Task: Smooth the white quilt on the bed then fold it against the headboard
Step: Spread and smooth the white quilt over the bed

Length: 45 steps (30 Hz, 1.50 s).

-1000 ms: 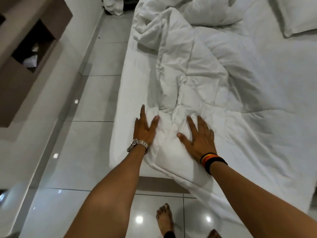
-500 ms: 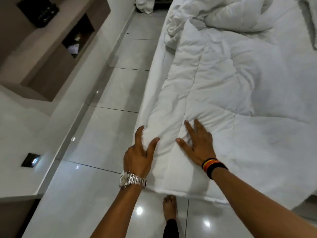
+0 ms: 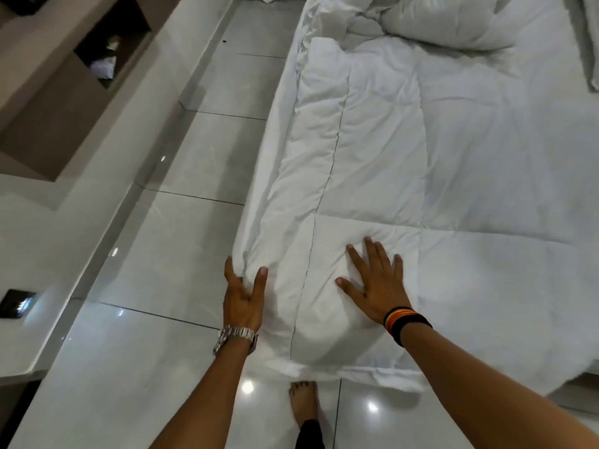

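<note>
The white quilt (image 3: 382, 150) lies spread over the bed, mostly flat near me and still bunched at the far end. My left hand (image 3: 243, 299), with a metal watch on the wrist, presses the quilt's left edge where it hangs over the side of the bed, fingers spread. My right hand (image 3: 377, 283), with dark and orange bands at the wrist, lies flat and spread on the quilt's near corner. Neither hand grips the cloth. The headboard is out of view.
Glossy white floor tiles (image 3: 181, 241) run along the left side of the bed. A brown wall unit (image 3: 61, 92) with an open niche stands at the far left. A pillow (image 3: 447, 17) rests at the far end. My bare foot (image 3: 303, 405) stands by the bed's corner.
The quilt's wrinkled near-left part has been flattened. My left hand slid outward to the quilt's left edge, my right hand moved right, and the view has shifted towards the floor.
</note>
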Available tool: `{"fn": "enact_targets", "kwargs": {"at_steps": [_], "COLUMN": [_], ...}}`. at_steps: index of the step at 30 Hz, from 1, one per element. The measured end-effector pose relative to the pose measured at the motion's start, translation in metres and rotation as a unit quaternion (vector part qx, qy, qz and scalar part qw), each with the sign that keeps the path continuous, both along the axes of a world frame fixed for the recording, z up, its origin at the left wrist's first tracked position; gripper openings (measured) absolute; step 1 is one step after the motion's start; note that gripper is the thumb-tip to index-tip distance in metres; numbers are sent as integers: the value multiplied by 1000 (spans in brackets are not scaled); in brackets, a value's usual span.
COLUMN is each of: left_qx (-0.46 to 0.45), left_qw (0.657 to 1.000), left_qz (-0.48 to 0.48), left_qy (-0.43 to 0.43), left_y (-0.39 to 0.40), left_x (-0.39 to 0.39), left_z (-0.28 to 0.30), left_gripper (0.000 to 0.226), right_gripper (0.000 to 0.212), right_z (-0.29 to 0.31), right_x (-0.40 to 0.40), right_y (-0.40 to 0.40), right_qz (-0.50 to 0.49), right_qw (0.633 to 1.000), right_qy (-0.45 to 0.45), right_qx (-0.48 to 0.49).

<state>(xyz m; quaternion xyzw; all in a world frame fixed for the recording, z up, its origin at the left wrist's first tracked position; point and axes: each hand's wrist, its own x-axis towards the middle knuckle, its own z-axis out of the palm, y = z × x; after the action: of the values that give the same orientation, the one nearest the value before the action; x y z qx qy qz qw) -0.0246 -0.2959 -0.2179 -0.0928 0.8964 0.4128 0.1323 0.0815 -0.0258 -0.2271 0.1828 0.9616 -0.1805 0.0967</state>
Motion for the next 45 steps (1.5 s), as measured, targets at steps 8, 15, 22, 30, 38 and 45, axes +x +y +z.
{"fn": "enact_targets", "kwargs": {"at_steps": [8, 15, 22, 30, 38, 45], "left_qx": [-113, -167, -139, -165, -152, -216], "left_qw": [993, 962, 918, 864, 859, 811], "left_qz": [-12, -137, -333, -438, -456, -526], "left_qy": [41, 167, 164, 187, 177, 139], "left_y": [-9, 51, 190, 307, 347, 332], "left_x": [-22, -3, 80, 184, 239, 268], "left_z": [-8, 17, 24, -11, -5, -7], "left_gripper": [99, 76, 69, 74, 74, 75], "right_gripper": [87, 83, 76, 93, 58, 103], "right_z": [-5, 20, 34, 14, 24, 8], "right_x": [-11, 18, 131, 278, 283, 347], "right_y": [-13, 31, 118, 208, 233, 226], "right_qz": [-4, -54, -214, -470, -470, -450], "right_qw": [999, 998, 977, 872, 813, 862], "right_qy": [-30, 0, 18, 27, 236, 42], "right_qx": [-13, -27, 11, -134, -251, -231]}}
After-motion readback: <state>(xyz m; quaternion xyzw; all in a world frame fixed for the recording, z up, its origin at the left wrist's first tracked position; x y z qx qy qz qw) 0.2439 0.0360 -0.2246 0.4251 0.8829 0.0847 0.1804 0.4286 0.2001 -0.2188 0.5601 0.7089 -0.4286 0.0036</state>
